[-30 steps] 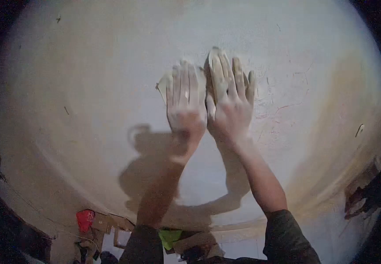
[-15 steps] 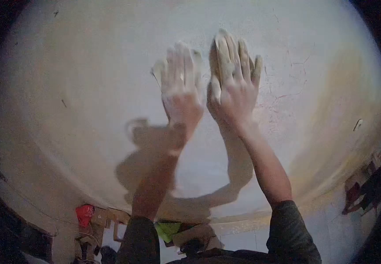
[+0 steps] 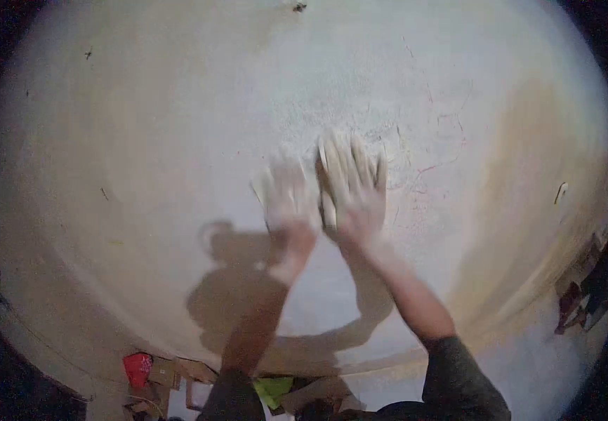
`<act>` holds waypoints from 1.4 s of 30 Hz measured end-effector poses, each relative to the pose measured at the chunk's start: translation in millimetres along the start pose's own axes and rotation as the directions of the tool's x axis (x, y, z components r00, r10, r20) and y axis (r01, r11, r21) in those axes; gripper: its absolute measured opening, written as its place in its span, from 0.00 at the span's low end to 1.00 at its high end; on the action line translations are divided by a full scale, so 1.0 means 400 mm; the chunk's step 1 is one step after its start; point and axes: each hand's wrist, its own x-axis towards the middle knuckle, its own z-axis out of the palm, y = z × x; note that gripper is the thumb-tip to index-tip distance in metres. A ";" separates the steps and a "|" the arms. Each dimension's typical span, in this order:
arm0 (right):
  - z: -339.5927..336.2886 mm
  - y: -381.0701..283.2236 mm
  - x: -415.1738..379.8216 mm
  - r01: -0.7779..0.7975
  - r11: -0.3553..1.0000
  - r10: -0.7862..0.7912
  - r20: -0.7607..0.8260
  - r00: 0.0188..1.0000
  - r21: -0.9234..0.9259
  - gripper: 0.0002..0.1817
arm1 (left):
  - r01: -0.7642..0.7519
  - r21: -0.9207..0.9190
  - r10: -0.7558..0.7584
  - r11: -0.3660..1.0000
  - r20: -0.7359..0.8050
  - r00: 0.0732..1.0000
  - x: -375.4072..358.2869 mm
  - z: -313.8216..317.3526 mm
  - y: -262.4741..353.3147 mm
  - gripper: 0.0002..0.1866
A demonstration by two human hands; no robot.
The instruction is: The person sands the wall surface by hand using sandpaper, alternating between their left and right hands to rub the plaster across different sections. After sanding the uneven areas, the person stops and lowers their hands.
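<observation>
Both my hands lie flat on a pale wall (image 3: 199, 133), fingers pointing up. My left hand (image 3: 291, 200) is blurred and whitened as if with dust; its fingers are stretched out. The edge of a thin pale sheet (image 3: 259, 188) shows beside it, seemingly pressed under the palm; its kind I cannot make out. Close by on the right, my right hand (image 3: 358, 203) has straight fingers, slightly apart, coated with pale powder. Whether anything lies under this palm is hidden. A rough, whitish patch (image 3: 332, 105) with reddish cracks stretches above and right of my hands.
Low down are a red object (image 3: 137, 368), cardboard boxes (image 3: 195, 370) and a bright green item (image 3: 273, 390). Dark clutter (image 3: 588, 291) stands at the right edge. A small fitting (image 3: 561, 192) sits on the wall, and a dark spot (image 3: 299, 8) at the top.
Both hands have slid down the wall and slightly apart from the upper area, uncovering the rough patch above. The view has also shifted a little.
</observation>
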 end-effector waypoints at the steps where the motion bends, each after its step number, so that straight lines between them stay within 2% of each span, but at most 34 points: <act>1: -0.024 -0.001 0.101 -0.023 1.000 0.024 -0.045 0.999 0.018 0.33 | 0.036 -0.072 -0.039 0.997 -0.044 0.998 0.109 -0.026 -0.009 0.29; 3: -0.035 0.004 0.191 0.005 0.995 -0.013 -0.073 0.997 -0.099 0.35 | 0.031 -0.116 -0.041 0.993 -0.088 0.995 0.213 -0.042 -0.023 0.31; 4: -0.026 0.009 0.182 0.006 0.995 -0.013 -0.074 0.997 -0.100 0.35 | 0.031 -0.117 -0.041 0.993 -0.089 0.995 0.199 -0.033 -0.031 0.31; 6: -0.011 0.002 0.115 -0.022 0.999 0.020 -0.069 0.997 -0.030 0.35 | -0.026 -0.200 0.032 0.979 0.026 0.999 0.106 -0.025 -0.045 0.33; 7: 0.004 -0.006 0.036 -0.052 0.998 0.051 -0.013 0.999 -0.041 0.35 | -0.053 -0.141 0.066 0.989 0.088 0.994 0.027 -0.029 -0.048 0.33; 9: 0.048 -0.010 -0.179 -0.012 0.993 0.026 0.117 0.993 -0.119 0.33 | -0.046 -0.150 0.059 0.988 0.083 0.995 0.027 -0.029 -0.054 0.33; 11: 0.077 -0.043 -0.428 -0.006 0.993 0.034 0.243 0.969 -0.115 0.31 | -0.044 -0.163 0.056 0.986 0.068 0.996 0.029 -0.025 -0.060 0.32; 14: 0.088 -0.078 -0.467 -0.089 0.991 0.105 0.173 0.979 -0.100 0.31 | -0.057 -0.177 0.059 0.983 0.003 0.998 0.034 -0.018 -0.066 0.32; 16: 0.066 -0.068 -0.271 -0.129 0.992 0.129 0.121 0.984 -0.002 0.30 | -0.031 -0.195 0.033 0.980 0.003 0.999 0.037 -0.013 -0.069 0.32; 19: -0.005 -0.066 0.046 -0.095 0.995 0.095 0.024 0.995 -0.009 0.31 | 0.041 -0.207 -0.032 0.978 0.044 0.999 0.044 -0.011 -0.071 0.31; 21: -0.007 -0.064 0.089 -0.068 0.997 0.068 -0.004 0.998 -0.042 0.31 | 0.077 -0.220 -0.066 0.972 0.058 0.996 0.061 -0.035 -0.059 0.31; 23: 0.006 -0.056 0.079 -0.063 0.996 0.062 -0.029 0.998 -0.055 0.33 | 0.036 -0.075 -0.030 0.997 0.083 0.996 0.101 -0.080 -0.038 0.27; 24: 0.016 -0.059 0.026 -0.069 0.995 0.071 0.025 0.997 -0.077 0.32 | 0.036 -0.073 -0.030 0.997 0.079 0.996 0.057 -0.037 -0.062 0.27; 26: 0.039 -0.068 -0.157 -0.057 0.992 0.071 0.125 0.990 -0.112 0.30 | 0.033 0.009 -0.034 0.999 0.122 0.992 -0.317 -0.079 0.088 0.25; 28: 0.086 -0.070 -0.398 -0.016 0.988 0.044 0.184 0.982 -0.153 0.27 | 0.035 0.109 -0.049 0.993 0.124 0.991 -0.407 0.006 0.036 0.23; 30: 0.110 -0.067 -0.544 0.004 0.994 0.017 0.187 0.982 -0.111 0.27 | 0.037 -0.057 -0.021 0.998 0.263 0.964 -0.544 -0.012 0.050 0.19; 31: 0.108 -0.069 -0.500 0.010 0.994 0.009 0.177 0.984 -0.107 0.27 | 0.035 -0.049 -0.022 0.998 0.254 0.967 -0.511 -0.008 0.034 0.19; 33: 0.071 -0.067 -0.321 0.027 0.990 -0.005 0.160 0.987 -0.135 0.27 | -0.004 -0.072 0.013 0.997 0.125 0.992 -0.372 0.014 0.001 0.21; 34: 0.062 -0.058 -0.200 -0.011 0.997 0.019 0.108 0.994 -0.072 0.29 | 0.042 0.022 -0.045 0.999 0.124 0.991 -0.238 0.001 -0.005 0.23; 35: 0.016 -0.053 -0.073 0.016 0.999 -0.011 0.124 0.992 -0.037 0.34 | 0.018 -0.053 -0.014 0.998 0.076 0.997 -0.111 -0.021 -0.027 0.27; 36: -0.013 -0.050 0.043 0.000 0.998 0.005 0.077 0.997 -0.063 0.35 | 0.041 -0.008 -0.040 0.999 0.089 0.995 0.006 -0.042 -0.030 0.28; 38: -0.018 -0.045 0.124 -0.012 0.995 0.016 0.033 0.999 -0.099 0.37 | 0.014 -0.042 -0.013 0.999 0.045 0.999 0.145 -0.055 -0.048 0.30; 40: -0.009 -0.035 0.134 -0.046 0.999 0.046 -0.020 0.999 -0.005 0.36 | 0.028 -0.071 -0.024 0.997 0.048 0.999 0.109 -0.040 -0.044 0.30; 42: 0.009 -0.038 0.014 -0.063 0.997 0.064 0.025 0.998 -0.055 0.34 | 0.017 -0.047 -0.013 0.999 0.075 0.997 0.006 -0.042 -0.017 0.28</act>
